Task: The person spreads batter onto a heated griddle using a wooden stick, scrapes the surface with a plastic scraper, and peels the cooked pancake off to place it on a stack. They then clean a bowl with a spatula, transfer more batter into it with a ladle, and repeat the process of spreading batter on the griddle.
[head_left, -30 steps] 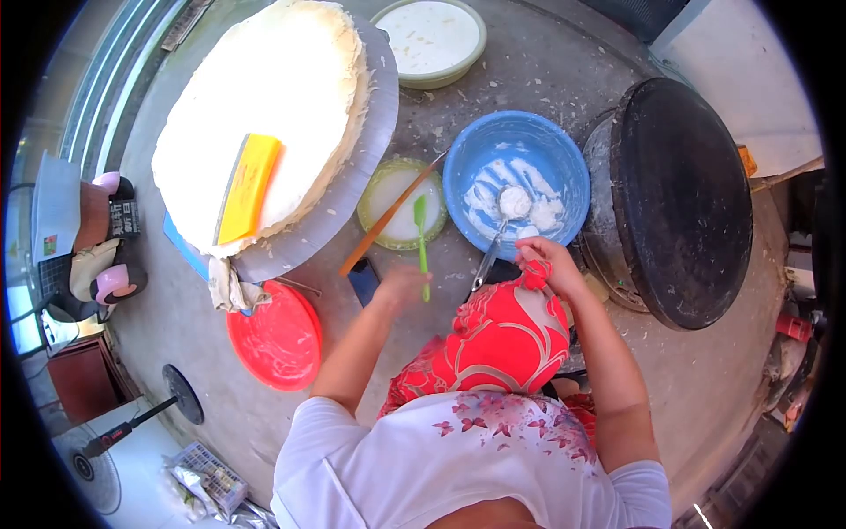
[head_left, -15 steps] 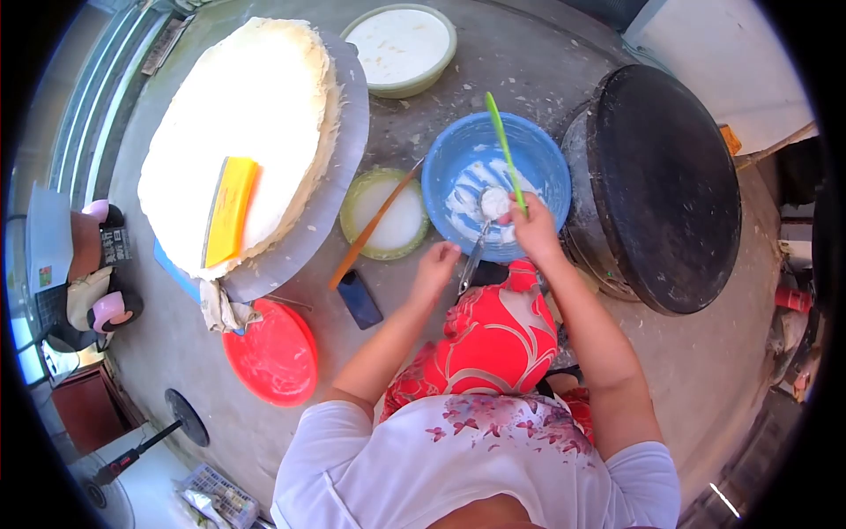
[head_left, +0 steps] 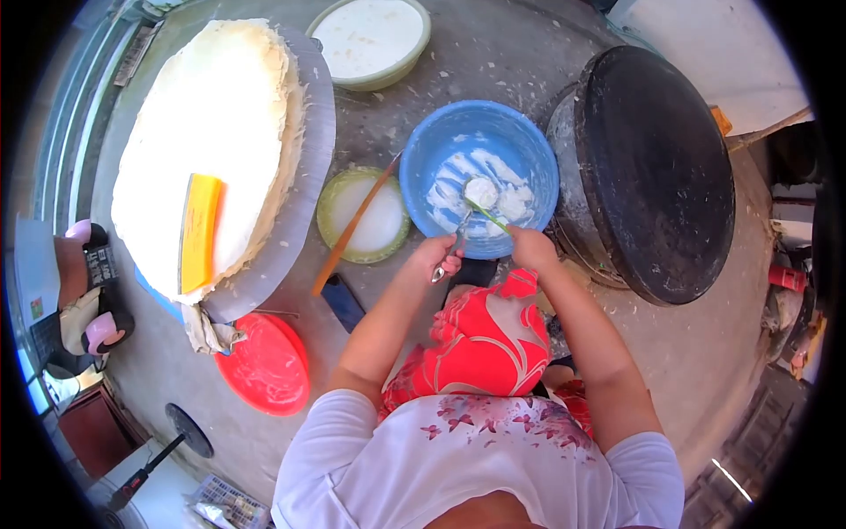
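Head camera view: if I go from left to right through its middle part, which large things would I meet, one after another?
Thick, pale oval stack with ragged edges, round pale-green bowl of white liquid, round blue plastic basin, large round black plate on a drum-like base.

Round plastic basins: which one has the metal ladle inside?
The blue plastic basin, beside the round black griddle; it alone has the long-handled metal ladle in it.

Glossy blue plastic basin (head_left: 520, 132), shiny metal ladle (head_left: 463, 231), smooth wooden stick (head_left: 357, 222), matt black griddle (head_left: 661, 176), crumpled cloth rag (head_left: 209, 333)
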### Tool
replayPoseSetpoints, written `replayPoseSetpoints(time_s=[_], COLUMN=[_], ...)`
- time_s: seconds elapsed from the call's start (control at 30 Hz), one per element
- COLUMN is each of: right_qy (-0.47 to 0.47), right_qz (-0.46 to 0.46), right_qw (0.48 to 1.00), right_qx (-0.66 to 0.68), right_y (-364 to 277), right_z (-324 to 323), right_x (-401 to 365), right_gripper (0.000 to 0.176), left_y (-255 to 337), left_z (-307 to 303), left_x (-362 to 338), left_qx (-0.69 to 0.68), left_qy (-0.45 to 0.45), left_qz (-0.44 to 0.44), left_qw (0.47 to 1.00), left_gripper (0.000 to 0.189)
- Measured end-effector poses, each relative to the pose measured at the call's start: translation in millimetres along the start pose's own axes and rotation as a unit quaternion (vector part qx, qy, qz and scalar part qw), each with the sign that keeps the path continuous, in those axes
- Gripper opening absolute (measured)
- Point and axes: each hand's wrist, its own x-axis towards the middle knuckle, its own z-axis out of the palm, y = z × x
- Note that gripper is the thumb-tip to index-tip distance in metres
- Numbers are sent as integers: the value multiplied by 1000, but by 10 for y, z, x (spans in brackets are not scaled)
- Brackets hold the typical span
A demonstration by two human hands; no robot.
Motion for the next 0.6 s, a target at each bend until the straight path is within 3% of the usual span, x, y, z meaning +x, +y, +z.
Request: replayPoseSetpoints(time_s=[0.1,0.17,0.3,0.33,0.37,0.5,0.57,0.6], right_qy=[-11,26,52,27,2,5,14,16], right_qz=[-11,29,73,232,364,310,84,87], right_qw=[1000,999,993,906,721,776,947,946], right_qx=[-2,27,80,354,590,549,311,313], right_y=[-54,-52,-2,-29,-50,-137,-116,-68], right_z=[166,330,379,340,297,232,403,441], right_x=[175,310,458,454,445,157,90,101], right_gripper=[35,37,37,38,38,38,40,40], left_y=[-102,-243,-274,-268,-258,-275,-291,-314], left_z=[149,203,301,300,307,320,320,328], left_x=[-49,-18,-38,-45,-50,-187,-237,-268], left_qx=[83,160,152,190,227,266,320,323], left_qy=[34,68,88,99,108,136,148,147], left_qz=[13,81,86,95,104,126,156,153], left_qw=[996,981,981,972,962,946,923,922], left_gripper=[15,15,14,13,12,15,18,18])
